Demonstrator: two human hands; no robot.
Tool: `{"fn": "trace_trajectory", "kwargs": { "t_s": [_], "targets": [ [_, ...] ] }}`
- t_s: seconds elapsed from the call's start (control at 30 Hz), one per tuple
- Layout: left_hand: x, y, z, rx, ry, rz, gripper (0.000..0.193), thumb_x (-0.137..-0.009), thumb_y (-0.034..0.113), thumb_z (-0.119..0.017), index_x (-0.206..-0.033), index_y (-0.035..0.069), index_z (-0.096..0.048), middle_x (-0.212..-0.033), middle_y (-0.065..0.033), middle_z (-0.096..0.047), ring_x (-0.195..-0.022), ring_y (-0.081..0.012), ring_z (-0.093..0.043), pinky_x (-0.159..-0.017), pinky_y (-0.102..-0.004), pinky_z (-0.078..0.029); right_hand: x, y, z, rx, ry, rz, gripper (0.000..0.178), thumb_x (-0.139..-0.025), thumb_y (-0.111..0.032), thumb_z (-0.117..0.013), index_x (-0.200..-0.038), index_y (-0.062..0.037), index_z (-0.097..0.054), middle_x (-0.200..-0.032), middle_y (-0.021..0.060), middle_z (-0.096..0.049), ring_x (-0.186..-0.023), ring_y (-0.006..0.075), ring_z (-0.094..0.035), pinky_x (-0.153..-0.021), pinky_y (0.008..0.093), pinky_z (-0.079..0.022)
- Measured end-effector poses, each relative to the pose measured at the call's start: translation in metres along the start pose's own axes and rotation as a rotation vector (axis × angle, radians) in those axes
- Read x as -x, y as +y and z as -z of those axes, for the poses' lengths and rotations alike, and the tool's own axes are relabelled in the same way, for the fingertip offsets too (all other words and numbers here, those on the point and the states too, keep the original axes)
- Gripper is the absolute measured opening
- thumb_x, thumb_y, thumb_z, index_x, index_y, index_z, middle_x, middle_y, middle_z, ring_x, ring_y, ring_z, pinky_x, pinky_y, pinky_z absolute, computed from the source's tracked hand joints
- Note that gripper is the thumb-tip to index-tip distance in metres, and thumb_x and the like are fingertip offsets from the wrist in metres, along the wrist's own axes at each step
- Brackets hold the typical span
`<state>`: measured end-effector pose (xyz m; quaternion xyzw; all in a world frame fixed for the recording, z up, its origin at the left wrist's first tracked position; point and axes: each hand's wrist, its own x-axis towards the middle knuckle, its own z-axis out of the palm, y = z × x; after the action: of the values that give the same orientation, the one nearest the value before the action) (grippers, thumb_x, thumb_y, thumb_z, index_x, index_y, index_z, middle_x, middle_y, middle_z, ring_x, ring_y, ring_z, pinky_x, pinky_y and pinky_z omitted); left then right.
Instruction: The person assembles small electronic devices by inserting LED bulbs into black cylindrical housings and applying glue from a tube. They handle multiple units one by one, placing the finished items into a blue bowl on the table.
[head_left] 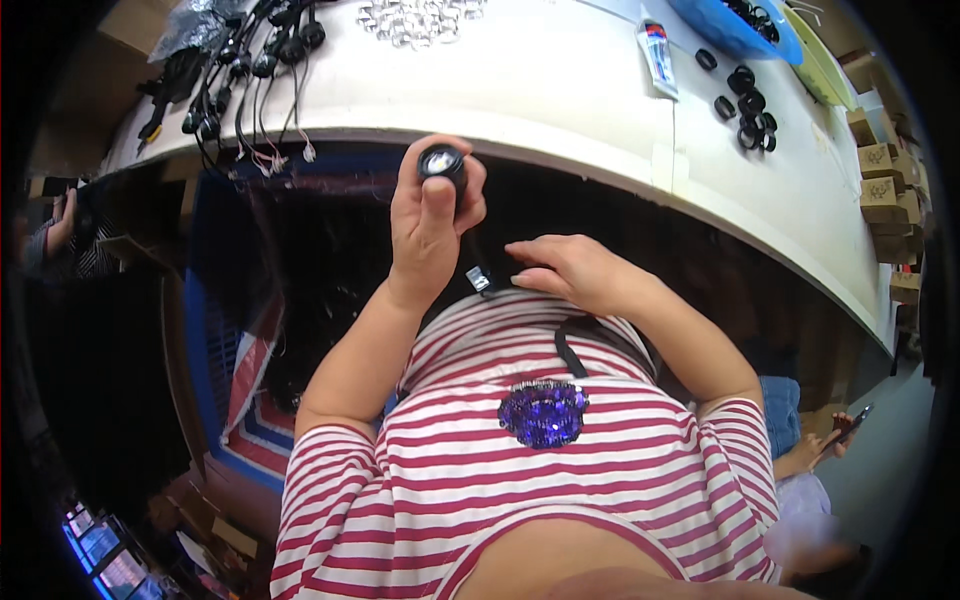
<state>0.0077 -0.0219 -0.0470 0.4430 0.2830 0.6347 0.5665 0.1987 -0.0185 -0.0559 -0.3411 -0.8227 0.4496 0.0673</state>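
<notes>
Black and glass-fronted, the small round lamp head [442, 163] sits clenched in the left hand [430, 222] just below the white table edge [600, 150] (lens facing up), while the right hand [570, 270] rests empty and loose at the chest, so steadying the cord looks wise.

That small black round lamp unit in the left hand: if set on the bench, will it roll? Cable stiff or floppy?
The black lamp unit looks cylindrical, so on its side it would probably roll. The left hand wraps it easily, suggesting it is light. Its black cable droops, so likely floppy.
</notes>
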Motion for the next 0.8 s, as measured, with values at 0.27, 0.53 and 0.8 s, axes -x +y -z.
{"fn": "trace_trajectory", "kwargs": {
  "t_s": [0.27, 0.53, 0.8],
  "targets": [
    [0.034, -0.032, 0.019, -0.111, 0.04, 0.005, 0.047, -0.083, 0.044, -0.056, -0.109, 0.007, -0.041, -0.074, 0.0019, -0.043, -0.059, -0.0036, -0.035, -0.051, -0.015, -0.027, -0.094, -0.031, 0.111, 0.408, 0.636, 0.191, 0.023, -0.082, -0.025, -0.058, -0.088, -0.003, -0.062, -0.08, 0.0105, -0.063, -0.071, 0.0227, -0.061, -0.063, 0.0292, -0.047],
    [0.047, -0.025, 0.025, -0.211, 0.07, 0.087, 0.046, -0.083, 0.043, -0.056, -0.109, 0.006, -0.044, -0.074, -0.0003, -0.044, -0.057, -0.0046, -0.034, -0.049, -0.0164, -0.027, -0.17, -0.035, 0.107, 0.477, 0.686, -0.062, 0.031, -0.076, -0.028, -0.057, -0.09, -0.0004, -0.061, -0.091, 0.0214, -0.061, -0.088, 0.0355, -0.059, -0.081, 0.0425, -0.044],
    [0.056, -0.03, 0.033, -0.145, -0.052, 0.194, 0.047, -0.086, 0.041, -0.053, -0.113, 0.003, -0.051, -0.072, 0.0005, -0.048, -0.062, -0.0058, -0.038, -0.055, -0.0176, -0.03, -0.134, -0.036, 0.119, 0.57, 0.559, -0.161, 0.028, -0.073, -0.026, -0.058, -0.091, -0.0042, -0.063, -0.085, 0.0173, -0.063, -0.084, 0.0318, -0.06, -0.077, 0.0384, -0.046]
  ]
}}
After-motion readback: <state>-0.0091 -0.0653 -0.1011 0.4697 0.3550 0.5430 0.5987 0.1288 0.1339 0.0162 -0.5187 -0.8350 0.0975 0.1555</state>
